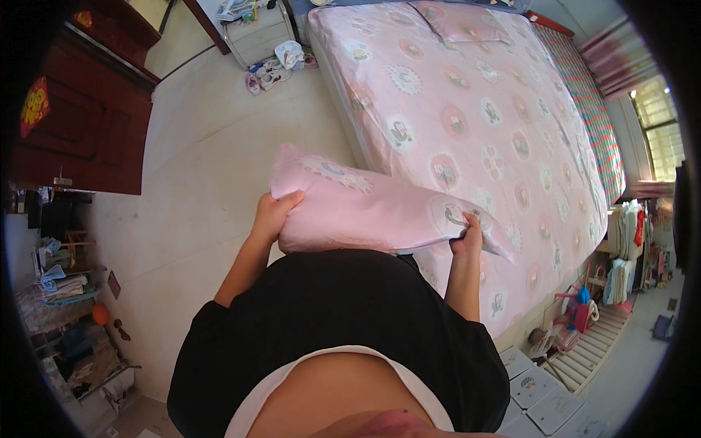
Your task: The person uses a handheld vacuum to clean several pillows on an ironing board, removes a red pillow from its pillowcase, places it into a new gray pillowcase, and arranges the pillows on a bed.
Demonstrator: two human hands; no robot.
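A pink patterned pillow (pixel 356 205) is held across my front at waist height, between my two hands. My left hand (pixel 276 213) grips its left end, with the thumb on top and the fingers hidden underneath. At the right end, my right hand (pixel 468 235) pinches the pillow's edge near a printed round motif. Beyond the pillow lies a bed (pixel 482 148) with a pink sheet in a matching print, and the pillow's right end overlaps the bed's near side in view. Another pink pillow (pixel 465 22) rests at the far end of the bed.
A dark red wooden door (pixel 93 115) stands at the left. Shoes (pixel 274 74) lie by a white bedside cabinet (pixel 260 38). Storage boxes (pixel 553 408) and a slatted white rack (pixel 591 345) are at the lower right. Cluttered shelves (pixel 71 328) line the left edge.
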